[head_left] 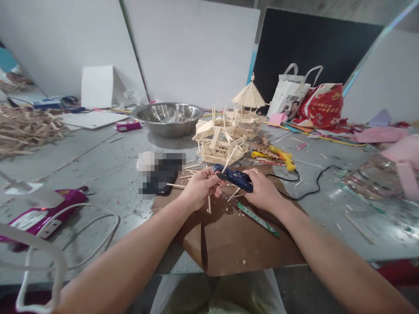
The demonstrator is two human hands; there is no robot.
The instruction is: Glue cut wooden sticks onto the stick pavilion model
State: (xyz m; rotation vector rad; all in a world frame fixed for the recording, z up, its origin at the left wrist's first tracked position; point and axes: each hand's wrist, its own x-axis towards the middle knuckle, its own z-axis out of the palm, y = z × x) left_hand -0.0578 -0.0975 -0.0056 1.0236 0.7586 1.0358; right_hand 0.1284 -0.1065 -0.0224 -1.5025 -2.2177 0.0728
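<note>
My left hand (202, 188) pinches a thin wooden stick (230, 158) that slants upward past its fingertips. In my right hand (262, 190) is a dark blue hand tool (238, 177) with a black tip; its exact kind is unclear. The tool's tip meets the left fingers, and where it touches the stick is partly hidden. Below both hands lies a brown sheet (229, 248) with wood scraps and a slim green-and-white tool (257, 219). Just beyond stands a small pavilion-like frame of wooden sticks (222, 141).
Farther back are a pointed stick roof (249, 95), a metal bowl (168, 124) and bags (321, 107). A yellow glue gun (285, 158) trails a black cord. A phone (166, 174) lies left. Purple power strip (49, 213), white cables and a stick pile (28, 128) occupy the left side.
</note>
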